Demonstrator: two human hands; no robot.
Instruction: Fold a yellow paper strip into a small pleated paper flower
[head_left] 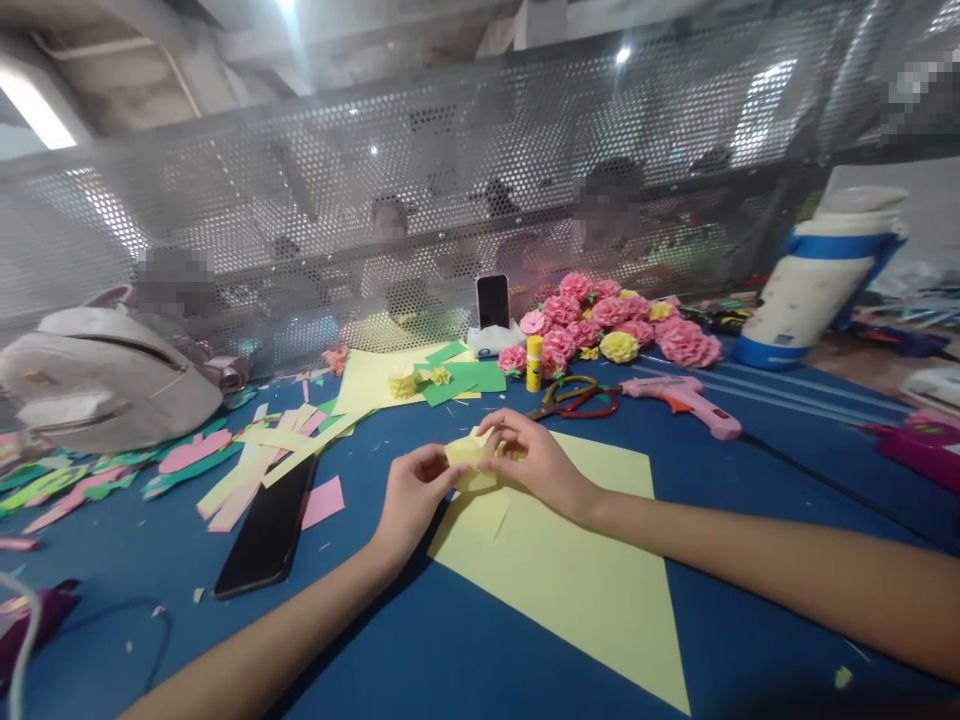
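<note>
Between my two hands is a small piece of yellow paper, held above the table. My left hand pinches its left edge between thumb and fingers. My right hand grips its right side, with fingers curled over the top. Beneath them lies a large pale yellow sheet on the blue table. A smaller yellow square rests on that sheet, just below my hands. Scissors with red and yellow handles and a yellow glue stick are just beyond my right hand.
A pink glue gun with a black cord lies at right, near a white and blue bottle. Pink and yellow paper flowers are piled behind. At left are a black phone, paper strips and a white bag.
</note>
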